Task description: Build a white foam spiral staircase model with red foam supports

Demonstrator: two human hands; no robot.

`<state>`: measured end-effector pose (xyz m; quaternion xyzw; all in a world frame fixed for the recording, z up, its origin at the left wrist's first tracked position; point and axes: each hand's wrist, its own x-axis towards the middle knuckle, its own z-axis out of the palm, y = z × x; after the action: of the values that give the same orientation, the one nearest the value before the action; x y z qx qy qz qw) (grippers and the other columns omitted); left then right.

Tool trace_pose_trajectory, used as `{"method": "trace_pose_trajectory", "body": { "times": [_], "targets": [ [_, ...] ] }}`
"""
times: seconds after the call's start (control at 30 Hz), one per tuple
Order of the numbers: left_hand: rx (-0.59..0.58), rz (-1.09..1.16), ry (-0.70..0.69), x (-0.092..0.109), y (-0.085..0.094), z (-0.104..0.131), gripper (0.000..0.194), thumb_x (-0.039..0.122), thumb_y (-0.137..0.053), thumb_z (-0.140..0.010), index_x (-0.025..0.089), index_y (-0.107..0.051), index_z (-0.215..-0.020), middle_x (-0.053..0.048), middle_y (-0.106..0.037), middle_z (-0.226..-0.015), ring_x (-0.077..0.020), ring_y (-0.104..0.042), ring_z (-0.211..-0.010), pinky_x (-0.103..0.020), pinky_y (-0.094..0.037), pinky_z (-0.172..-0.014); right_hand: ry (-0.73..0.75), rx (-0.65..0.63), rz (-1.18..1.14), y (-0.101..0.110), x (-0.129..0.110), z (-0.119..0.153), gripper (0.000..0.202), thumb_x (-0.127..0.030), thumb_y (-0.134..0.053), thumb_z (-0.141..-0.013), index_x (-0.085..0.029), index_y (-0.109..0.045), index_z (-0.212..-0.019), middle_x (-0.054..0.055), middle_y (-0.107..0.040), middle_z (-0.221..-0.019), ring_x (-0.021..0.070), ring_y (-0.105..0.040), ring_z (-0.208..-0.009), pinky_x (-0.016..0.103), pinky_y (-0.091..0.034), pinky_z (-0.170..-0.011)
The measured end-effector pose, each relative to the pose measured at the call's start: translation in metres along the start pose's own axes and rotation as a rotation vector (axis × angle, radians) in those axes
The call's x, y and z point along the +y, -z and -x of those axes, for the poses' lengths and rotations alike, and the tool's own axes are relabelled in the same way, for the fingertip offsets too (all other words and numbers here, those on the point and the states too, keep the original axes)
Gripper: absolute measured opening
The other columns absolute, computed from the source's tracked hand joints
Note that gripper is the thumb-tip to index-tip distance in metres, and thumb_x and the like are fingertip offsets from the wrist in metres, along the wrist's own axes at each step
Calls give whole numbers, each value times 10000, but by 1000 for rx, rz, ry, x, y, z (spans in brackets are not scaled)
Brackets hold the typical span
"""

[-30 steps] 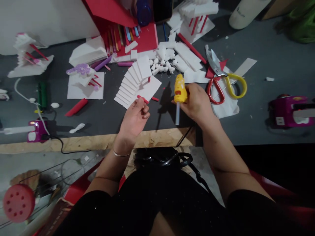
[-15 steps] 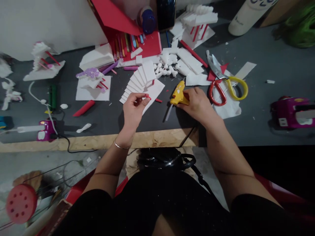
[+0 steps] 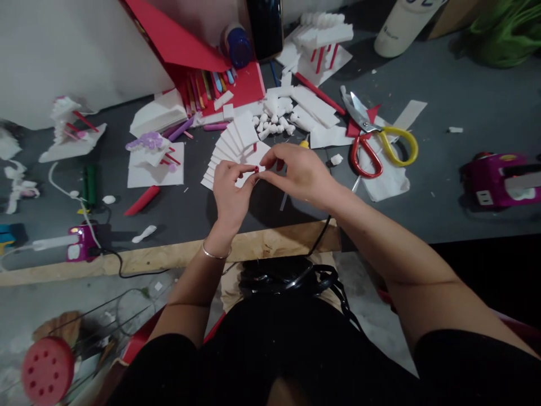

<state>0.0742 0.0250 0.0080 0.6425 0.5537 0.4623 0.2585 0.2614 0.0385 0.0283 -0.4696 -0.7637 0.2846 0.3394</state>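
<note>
A small red roll (image 3: 256, 169), seemingly of paper, is pinched between the thumb and index finger of my left hand (image 3: 231, 189). My right hand (image 3: 302, 173) comes in from the right, its thumb and fingertips closed in at the same roll. Beneath both hands lies a white paper piece with pleated strips (image 3: 230, 148), and a short red post (image 3: 255, 146) stands on it. Mostly covered by my right hand is a yellow glue gun (image 3: 304, 144); its clear glue stick (image 3: 283, 202) shows below the hand.
Scissors (image 3: 372, 131) with red and yellow handles lie right of my hands. White clay-like bits (image 3: 274, 124) and paper strips (image 3: 315, 104) spread behind. Small paper models (image 3: 156, 160) stand left and at the back. A purple device (image 3: 502, 180) sits far right, a bottle (image 3: 406, 28) behind.
My right hand has let go of the glue gun and moved left to the red roll in my left hand. A white scrap now shows right of the glue gun. The whole view has shifted slightly.
</note>
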Motion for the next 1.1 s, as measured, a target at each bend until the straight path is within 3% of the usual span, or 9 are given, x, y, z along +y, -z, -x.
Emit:
{"method": "trace_pose_trajectory", "body": {
  "times": [0.3,0.43,0.6,0.67,0.73,0.83,0.97,1.1],
  "targets": [
    [10,-58,-10,2,3,2,99,256,-866,-831,276,-775,-864,-13,-595,-864,-206,-551,-833,-338,-422,-828,-118,16,-175,-13,1,-11,94,-281,-674,-864,-191,-667,-890,24,-713,-842,148,-566,-703,303,-422,-681],
    [-12,3,51,4,13,6,180,269,-913,-786,258,-753,-869,3,-582,-815,-172,-516,-745,-312,-406,-750,-99,128,-79,-18,11,-16,60,-248,-643,-864,-200,-660,-898,42,-727,-887,168,-585,-762,326,-445,-732],
    [42,-107,83,-11,33,-1,343,339,-918,-787,253,-585,-779,34,-503,-723,-158,-463,-658,-319,-408,-715,-128,188,115,-30,22,-19,76,-243,-633,-891,-221,-689,-936,54,-750,-905,199,-627,-814,339,-463,-749],
    [89,-218,40,-21,37,-11,423,388,-961,-721,263,-581,-857,0,-586,-842,-202,-558,-794,-348,-476,-818,-165,163,178,-34,21,-21,132,-257,-626,-910,-217,-720,-993,49,-758,-900,210,-655,-837,337,-464,-752],
    [67,-358,-16,-31,36,-23,549,438,-983,-667,269,-604,-1026,-68,-662,-1099,-300,-617,-1086,-440,-504,-1008,-211,119,228,-37,17,-24,189,-263,-612,-931,-210,-750,-1048,45,-771,-905,218,-684,-869,334,-466,-770],
    [-55,-482,-41,-44,30,-40,764,536,-960,-666,268,-574,-1268,-150,-603,-1424,-407,-516,-1403,-561,-412,-1204,-274,58,267,-40,12,-28,238,-278,-604,-958,-218,-779,-1108,47,-796,-951,227,-715,-927,326,-473,-791],
    [-168,-498,-29,-59,19,-52,873,632,-895,-706,279,-519,-1411,-169,-526,-1577,-430,-455,-1497,-608,-375,-1253,-317,26,281,-45,12,-32,257,-335,-610,-983,-260,-792,-1148,41,-815,-1005,247,-735,-978,335,-491,-805],
    [-178,-448,-36,-68,14,-57,827,637,-836,-761,303,-508,-1444,-143,-540,-1586,-405,-454,-1511,-594,-386,-1259,-333,41,321,-51,14,-35,270,-359,-602,-992,-269,-793,-1160,47,-817,-1008,260,-740,-973,356,-507,-815]
  ]
}}
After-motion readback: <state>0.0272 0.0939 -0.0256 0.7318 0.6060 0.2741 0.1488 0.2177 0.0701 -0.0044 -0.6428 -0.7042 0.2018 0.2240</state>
